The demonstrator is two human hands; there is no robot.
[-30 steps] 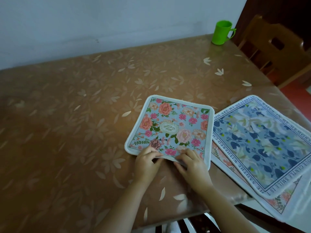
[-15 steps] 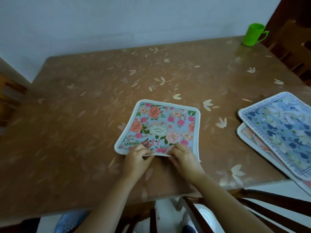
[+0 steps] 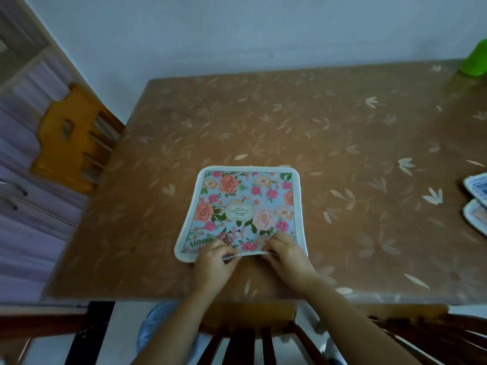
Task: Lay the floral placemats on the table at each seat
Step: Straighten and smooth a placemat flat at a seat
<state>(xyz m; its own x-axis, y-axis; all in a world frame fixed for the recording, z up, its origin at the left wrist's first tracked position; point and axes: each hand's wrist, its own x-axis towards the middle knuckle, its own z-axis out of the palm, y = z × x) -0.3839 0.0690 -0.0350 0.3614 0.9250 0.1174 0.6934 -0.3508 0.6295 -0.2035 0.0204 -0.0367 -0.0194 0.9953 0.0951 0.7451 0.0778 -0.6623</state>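
The pink flower placemat (image 3: 245, 206) lies on the brown table (image 3: 342, 143), close to the table's near edge. A dark chair (image 3: 250, 338) shows just below the placemat. Both hands are at the placemat's near edge. The left hand (image 3: 213, 262) pinches that edge with curled fingers (image 3: 224, 250). The right hand (image 3: 287, 256) pinches it too, with its fingers (image 3: 276, 239) bent over the white rim. Between the hands the rim is lifted a little, and the rest of the placemat lies flat. I think this step is setting the placemat straight at this seat, and it looks almost done. Far to the right of the placemat lie a blue placemat (image 3: 477, 188) and another placemat (image 3: 474, 217), one just beside the other. Only their corners show. To the left of the pink placemat, past the table's end, stands a yellow wooden chair (image 3: 71, 138). A green cup (image 3: 474, 61) stands far up and to the right. Next, I think the hands need to let go so the rim drops flat. Then they can reach right for another placemat and carry it to a seat that has none, maybe by the yellow chair.
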